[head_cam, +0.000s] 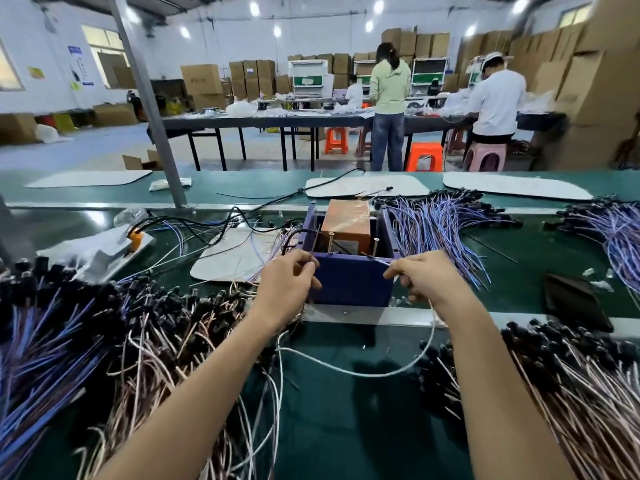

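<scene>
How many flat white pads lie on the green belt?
4 pads: three on the far side, left, middle, right; one nearer, beside the blue plastic box, under thin wires. More may be hidden.

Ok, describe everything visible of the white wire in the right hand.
The white wire is thin, flexible, plastic-sheathed by its look. The right hand pinches it near one end, the tip at the purple box's front rim. Below the hand it sags in a slack loop over the green belt toward the left forearm, ending among other wires.
</scene>
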### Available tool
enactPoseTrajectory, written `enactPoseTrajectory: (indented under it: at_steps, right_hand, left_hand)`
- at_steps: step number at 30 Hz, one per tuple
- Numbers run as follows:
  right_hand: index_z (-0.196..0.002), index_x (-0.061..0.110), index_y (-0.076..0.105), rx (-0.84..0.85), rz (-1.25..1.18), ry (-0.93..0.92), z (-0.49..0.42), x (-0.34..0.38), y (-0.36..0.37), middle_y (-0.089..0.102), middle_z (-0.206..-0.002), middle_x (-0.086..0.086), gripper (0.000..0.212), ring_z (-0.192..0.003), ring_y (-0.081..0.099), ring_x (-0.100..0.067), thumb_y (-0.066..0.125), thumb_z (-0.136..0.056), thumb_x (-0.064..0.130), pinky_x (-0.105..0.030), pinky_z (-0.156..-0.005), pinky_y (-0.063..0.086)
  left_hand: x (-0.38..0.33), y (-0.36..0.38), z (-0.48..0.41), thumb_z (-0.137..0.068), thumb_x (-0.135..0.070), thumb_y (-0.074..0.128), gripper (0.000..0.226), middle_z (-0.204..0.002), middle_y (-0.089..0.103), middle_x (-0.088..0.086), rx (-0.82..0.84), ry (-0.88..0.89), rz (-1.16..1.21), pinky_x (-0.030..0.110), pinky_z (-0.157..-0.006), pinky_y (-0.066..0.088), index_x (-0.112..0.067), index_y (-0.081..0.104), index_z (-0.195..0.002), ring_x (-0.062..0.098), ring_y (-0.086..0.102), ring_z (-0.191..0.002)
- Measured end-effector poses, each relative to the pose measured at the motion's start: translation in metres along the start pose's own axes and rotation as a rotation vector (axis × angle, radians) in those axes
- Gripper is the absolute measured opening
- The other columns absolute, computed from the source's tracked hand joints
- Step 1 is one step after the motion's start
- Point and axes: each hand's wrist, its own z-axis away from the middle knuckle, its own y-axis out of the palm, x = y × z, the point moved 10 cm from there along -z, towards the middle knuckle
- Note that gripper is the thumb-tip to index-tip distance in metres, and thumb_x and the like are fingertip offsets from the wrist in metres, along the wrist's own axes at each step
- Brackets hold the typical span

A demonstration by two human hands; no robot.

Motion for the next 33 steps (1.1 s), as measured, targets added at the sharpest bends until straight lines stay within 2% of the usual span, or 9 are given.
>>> enactPoseTrajectory:
  at_steps: [2,4,8,11,13,24,29,33]
  right_hand:
    - [-0.065,0.004,0.071,-0.007,-0.018,0.003,-0.003,-0.001,0.0,0.048,-0.051,-0.003,0.021,-0.043,0.037,-0.013,0.059,-0.083,0.002,-0.024,-0.04,0.036]
    - [-0.068,0.002,0.071,-0.005,-0.042,0.005,-0.005,0.002,0.001,0.048,-0.051,-0.002,0.021,-0.042,0.036,-0.012,0.059,-0.085,0.003,-0.024,-0.04,0.036]
    - [-0.067,0.003,0.069,-0.034,-0.039,-0.011,-0.007,0.007,-0.001,0.047,-0.046,0.001,0.019,-0.035,0.036,-0.008,0.06,-0.084,0.005,-0.02,-0.035,0.035]
    - [-0.065,0.002,0.068,-0.061,-0.006,-0.05,-0.007,0.011,-0.005,0.046,-0.046,0.0,0.019,-0.034,0.036,-0.008,0.06,-0.082,0.005,-0.018,-0.034,0.035]
    - [-0.066,0.001,0.068,-0.074,-0.01,-0.051,-0.008,0.008,-0.007,0.046,-0.045,0.0,0.019,-0.033,0.035,-0.008,0.06,-0.083,0.005,-0.018,-0.034,0.036]
    - [-0.062,0.004,0.068,-0.064,0.055,-0.031,-0.013,-0.004,0.0,0.046,-0.05,-0.004,0.022,-0.037,0.036,-0.011,0.057,-0.081,0.004,-0.021,-0.037,0.039]
    - [-0.062,0.003,0.068,-0.06,0.103,-0.035,-0.013,-0.006,0.002,0.045,-0.047,-0.002,0.024,-0.04,0.036,-0.014,0.055,-0.082,0.006,-0.023,-0.04,0.039]
    - [-0.061,0.005,0.069,-0.065,0.111,-0.039,-0.013,-0.006,0.001,0.046,-0.048,-0.002,0.024,-0.041,0.037,-0.015,0.055,-0.082,0.008,-0.023,-0.04,0.039]
  left_hand:
    - [0.001,-0.002,-0.006,-0.096,-0.016,0.054,0.021,-0.058,0.066,-0.002,-0.025,0.016,-0.054,0.009,-0.048,0.039,-0.017,0.066,-0.08,-0.002,0.054,-0.044]
    - [0.001,0.002,-0.01,-0.096,-0.018,0.055,0.025,-0.052,0.059,-0.005,-0.013,0.033,-0.085,0.012,-0.051,0.039,-0.017,0.069,-0.075,-0.001,0.05,-0.042]
    - [0.002,0.02,-0.01,-0.095,-0.016,0.054,0.023,-0.051,0.053,-0.013,0.06,0.066,-0.133,0.023,-0.058,0.04,-0.008,0.073,-0.084,0.0,0.049,-0.047]
    - [0.005,0.025,-0.009,-0.094,-0.014,0.054,0.019,-0.062,0.058,-0.003,0.063,0.058,-0.111,0.029,-0.067,0.049,-0.006,0.071,-0.094,0.013,0.052,-0.055]
    - [0.007,0.023,-0.009,-0.093,-0.012,0.055,0.017,-0.063,0.058,-0.001,0.041,0.061,-0.108,0.029,-0.069,0.049,-0.007,0.07,-0.098,0.012,0.052,-0.054]
    - [0.014,0.022,-0.008,-0.093,-0.019,0.055,0.018,-0.062,0.061,-0.001,0.038,0.048,-0.122,0.036,-0.067,0.055,-0.013,0.071,-0.097,0.02,0.057,-0.056]
    - [0.014,0.024,-0.008,-0.093,-0.018,0.055,0.017,-0.064,0.058,0.001,0.059,0.036,-0.112,0.04,-0.07,0.056,-0.01,0.07,-0.097,0.032,0.065,-0.07]
    - [0.015,0.024,-0.007,-0.094,-0.018,0.055,0.018,-0.074,0.067,0.01,0.066,0.032,-0.119,0.043,-0.072,0.056,-0.009,0.07,-0.1,0.034,0.066,-0.075]
